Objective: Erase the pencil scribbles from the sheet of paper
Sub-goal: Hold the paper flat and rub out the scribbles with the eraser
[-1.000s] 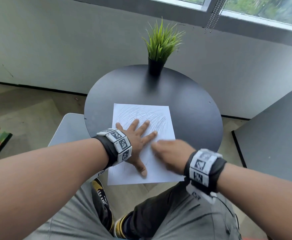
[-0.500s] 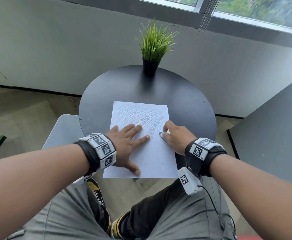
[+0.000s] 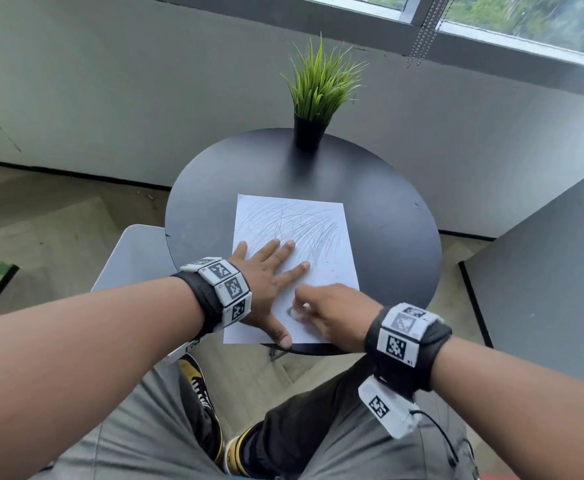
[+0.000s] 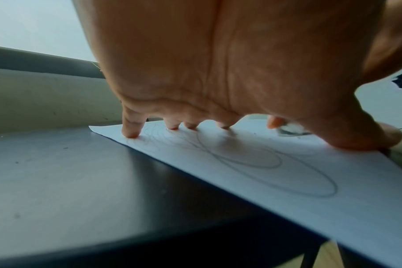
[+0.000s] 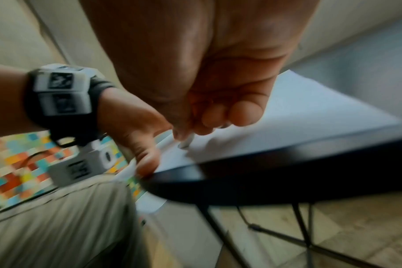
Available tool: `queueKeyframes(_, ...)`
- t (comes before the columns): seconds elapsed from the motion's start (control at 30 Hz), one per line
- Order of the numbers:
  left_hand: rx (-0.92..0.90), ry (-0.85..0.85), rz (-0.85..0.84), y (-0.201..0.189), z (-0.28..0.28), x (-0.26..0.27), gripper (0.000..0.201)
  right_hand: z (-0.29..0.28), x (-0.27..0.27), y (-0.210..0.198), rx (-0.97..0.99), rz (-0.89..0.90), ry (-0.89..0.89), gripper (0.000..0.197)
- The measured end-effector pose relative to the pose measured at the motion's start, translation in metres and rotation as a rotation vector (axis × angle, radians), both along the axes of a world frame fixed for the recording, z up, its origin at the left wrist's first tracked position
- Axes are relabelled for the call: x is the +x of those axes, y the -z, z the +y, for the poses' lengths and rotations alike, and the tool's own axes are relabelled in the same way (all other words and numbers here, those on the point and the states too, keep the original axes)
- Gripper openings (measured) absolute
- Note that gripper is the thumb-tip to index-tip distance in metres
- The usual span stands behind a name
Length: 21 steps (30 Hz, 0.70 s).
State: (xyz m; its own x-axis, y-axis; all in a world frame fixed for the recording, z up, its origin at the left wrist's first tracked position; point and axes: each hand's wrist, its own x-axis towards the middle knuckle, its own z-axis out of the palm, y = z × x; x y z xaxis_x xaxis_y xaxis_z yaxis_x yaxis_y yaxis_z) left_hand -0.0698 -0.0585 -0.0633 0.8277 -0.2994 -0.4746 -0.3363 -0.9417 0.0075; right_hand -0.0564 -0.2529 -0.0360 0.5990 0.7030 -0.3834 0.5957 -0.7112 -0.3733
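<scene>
A white sheet of paper [image 3: 321, 233] [image 4: 287, 181] lies on the round black table [image 3: 387, 230], its far half covered with grey pencil scribbles [image 3: 297, 223]. My left hand [image 3: 269, 271] [image 4: 218, 81] lies flat on the sheet's near left part, fingers spread and pressing it down, thumb at the near edge. My right hand [image 3: 332, 313] [image 5: 207, 108] pinches a small white eraser [image 3: 295, 311] [image 5: 187, 142] [image 4: 289, 127] against the paper's near part, just right of the left thumb.
A potted green grass plant [image 3: 318, 98] stands at the table's far edge. A grey chair seat [image 3: 134, 258] is left of the table and a grey tabletop [image 3: 553, 271] to the right. My knees sit below the table's near rim.
My right hand with the eraser has slid from the sheet's right middle back toward me, to its near part. The left hand still presses on the paper.
</scene>
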Motion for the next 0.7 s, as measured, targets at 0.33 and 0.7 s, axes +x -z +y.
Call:
queueKeyframes(0.33, -0.002, -0.009, 0.008, 0.000, -0.001, 0.000, 0.141, 0.000, 0.007, -0.002, -0.011, 0.016, 0.096, 0.025)
queueKeyframes(0.7, -0.002, -0.014, 0.017, -0.001, -0.001, 0.001, 0.141, -0.002, 0.023, 0.000, 0.048, -0.029, 0.314, 0.026)
